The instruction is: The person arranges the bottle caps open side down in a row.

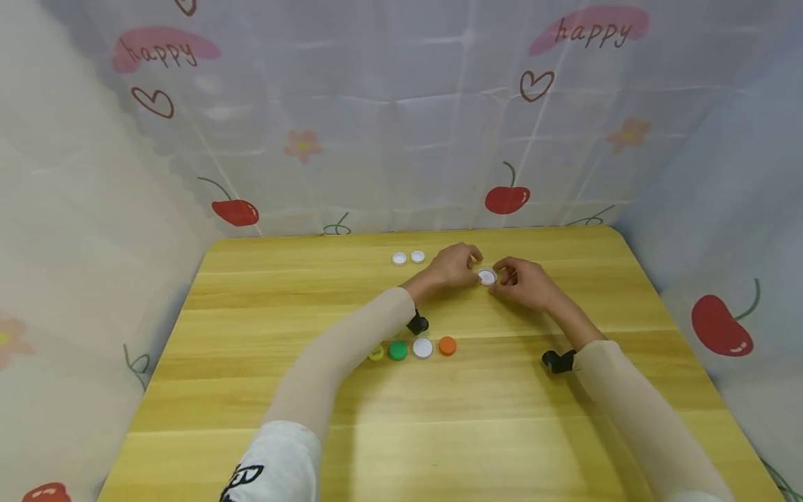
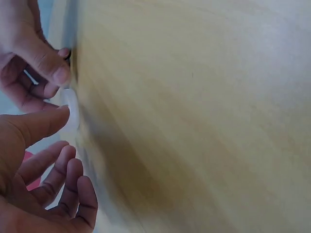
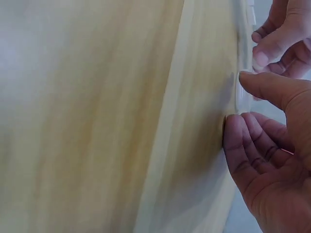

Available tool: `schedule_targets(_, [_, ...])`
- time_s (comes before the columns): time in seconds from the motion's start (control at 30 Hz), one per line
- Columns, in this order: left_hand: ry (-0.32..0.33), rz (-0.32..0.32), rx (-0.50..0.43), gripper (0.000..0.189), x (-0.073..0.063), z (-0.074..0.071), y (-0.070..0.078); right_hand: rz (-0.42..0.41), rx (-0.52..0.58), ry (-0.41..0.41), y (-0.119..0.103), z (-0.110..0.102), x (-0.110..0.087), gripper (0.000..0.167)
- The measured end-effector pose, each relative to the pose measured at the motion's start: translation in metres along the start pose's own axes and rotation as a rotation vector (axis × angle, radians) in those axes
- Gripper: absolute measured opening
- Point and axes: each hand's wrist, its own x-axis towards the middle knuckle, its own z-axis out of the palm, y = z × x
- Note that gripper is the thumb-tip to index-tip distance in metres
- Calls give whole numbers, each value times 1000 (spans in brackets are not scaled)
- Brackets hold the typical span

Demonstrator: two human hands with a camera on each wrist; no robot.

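Note:
A small round white cap with a pale rim lies between both hands toward the back of the table. My left hand reaches it from the left. In the left wrist view, the left thumb touches the cap while the other fingers are loosely bent, apart from it. From the right, my right hand holds the cap's edge. The right wrist view puts the right thumb at one side of the cap and the fingertips at the other; the contact is partly hidden.
Two white round caps, one left and one right, lie near the back edge. Nearer me is a row of yellow, green, white and orange caps. The left forearm partly covers the yellow one.

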Motion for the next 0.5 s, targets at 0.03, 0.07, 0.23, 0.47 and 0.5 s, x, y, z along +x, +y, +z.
schedule_targets(0.03, [-7, 2, 3, 47, 1, 1, -1, -4, 4, -3, 0, 0, 2, 45])
schedule_targets(0.07, [-13, 7, 6, 45, 2, 2, -1, -12, 4, -1, -1, 1, 4, 43])
schedule_targets(0.23, [4, 17, 41, 37, 3, 6, 1, -38, -14, 19, -1, 3, 13, 36])
schedule_targets(0.47, [9, 41, 51, 37, 2, 6, 1, -49, -30, 19, 2, 3, 15, 35])
schedule_targets(0.5, [6, 57, 46, 37, 1, 5, 0, -57, -31, 18, 2, 3, 14, 35])
